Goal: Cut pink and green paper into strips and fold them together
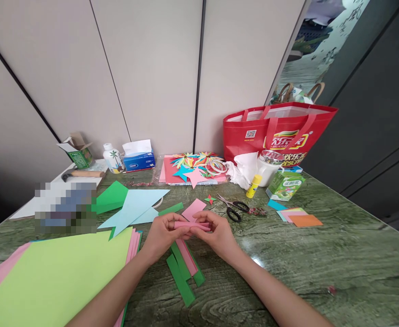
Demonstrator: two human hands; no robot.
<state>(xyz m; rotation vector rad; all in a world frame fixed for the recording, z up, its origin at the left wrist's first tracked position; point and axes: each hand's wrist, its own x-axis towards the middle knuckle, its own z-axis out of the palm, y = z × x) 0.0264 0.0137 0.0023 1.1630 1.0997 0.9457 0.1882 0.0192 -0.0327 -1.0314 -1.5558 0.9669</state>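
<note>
A folded piece of pink paper [190, 224] is pinched between my two hands above the table. My left hand [162, 232] grips its left part with thumb and fingers, and my right hand [217, 230] grips its right part. Just beyond my fingers lies a pink paper square [195, 209]. Below my hands are several green paper strips [181, 281] with a pink strip [187, 258] among them. A small red and green paper star [210, 199] rests near the black-handled scissors [233, 213].
Coloured sheets [76, 272] are stacked at left, with light-blue paper [134, 209] behind. A glue stick [253, 186], a green carton [287, 185] and a red bag [243, 141] stand at right. Small paper squares [306, 221] lie further right. A tissue box [139, 161] stands at the back.
</note>
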